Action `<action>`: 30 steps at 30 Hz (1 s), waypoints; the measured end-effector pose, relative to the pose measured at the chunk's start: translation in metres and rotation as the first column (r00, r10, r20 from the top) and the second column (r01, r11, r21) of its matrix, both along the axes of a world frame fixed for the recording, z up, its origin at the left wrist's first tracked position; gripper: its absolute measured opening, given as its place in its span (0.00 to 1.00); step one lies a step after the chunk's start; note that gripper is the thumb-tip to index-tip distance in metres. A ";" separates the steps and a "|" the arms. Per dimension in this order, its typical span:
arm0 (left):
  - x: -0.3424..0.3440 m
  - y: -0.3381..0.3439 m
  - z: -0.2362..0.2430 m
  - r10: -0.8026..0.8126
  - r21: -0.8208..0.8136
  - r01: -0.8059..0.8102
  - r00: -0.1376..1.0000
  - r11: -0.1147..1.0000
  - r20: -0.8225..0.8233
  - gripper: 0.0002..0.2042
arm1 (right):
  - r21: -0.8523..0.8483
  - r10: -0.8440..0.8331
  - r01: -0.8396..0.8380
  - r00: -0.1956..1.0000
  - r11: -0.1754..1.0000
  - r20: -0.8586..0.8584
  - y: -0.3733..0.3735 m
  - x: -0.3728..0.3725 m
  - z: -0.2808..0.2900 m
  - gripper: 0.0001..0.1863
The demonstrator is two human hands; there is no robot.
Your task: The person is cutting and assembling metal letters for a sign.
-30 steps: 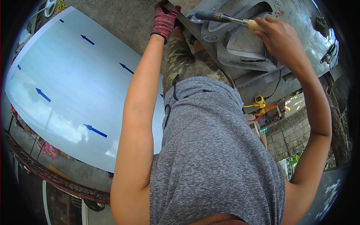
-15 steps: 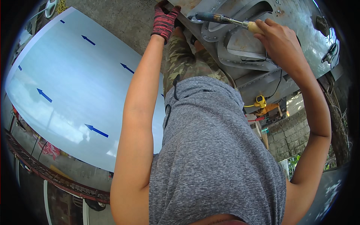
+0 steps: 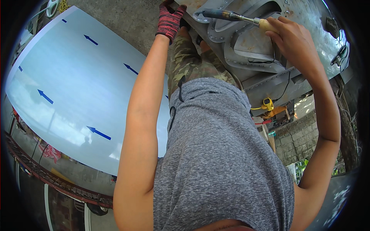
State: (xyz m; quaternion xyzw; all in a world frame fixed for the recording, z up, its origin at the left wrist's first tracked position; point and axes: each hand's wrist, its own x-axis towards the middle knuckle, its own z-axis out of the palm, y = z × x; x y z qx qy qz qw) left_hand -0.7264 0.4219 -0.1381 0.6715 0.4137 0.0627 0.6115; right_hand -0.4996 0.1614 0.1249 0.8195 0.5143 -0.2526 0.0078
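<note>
My right hand (image 3: 295, 42) is closed around the pale wooden handle of a soldering iron (image 3: 221, 14). The iron lies nearly level, its dark, thick head pointing left over grey sheet metal work (image 3: 246, 48) with curved, tabbed strips. Whether the tip touches the metal, I cannot tell. My left hand (image 3: 169, 19), in a red and black knitted glove, is by the left edge of that metal. Its thumb and a finger stand apart, with nothing visible held between them. The picture's upper edge cuts off some of its fingers.
A large pale blue panel (image 3: 88, 81) with dark blue arrows fills the left. A black cord (image 3: 286, 88) leads to a yellow connector (image 3: 267, 103) below the sheet metal. Dark cabled clips (image 3: 340, 56) lie at the right. Concrete floor (image 3: 119, 23) shows between panel and metal.
My right hand has shifted slightly to the right and away from me, and the soldering iron with it. The left hand has barely moved.
</note>
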 end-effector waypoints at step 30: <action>0.000 -0.001 0.001 -0.034 -0.006 0.033 0.999 0.999 -0.018 0.36 | 0.036 0.077 -0.077 0.997 0.996 0.014 -0.002 0.003 -0.013 0.14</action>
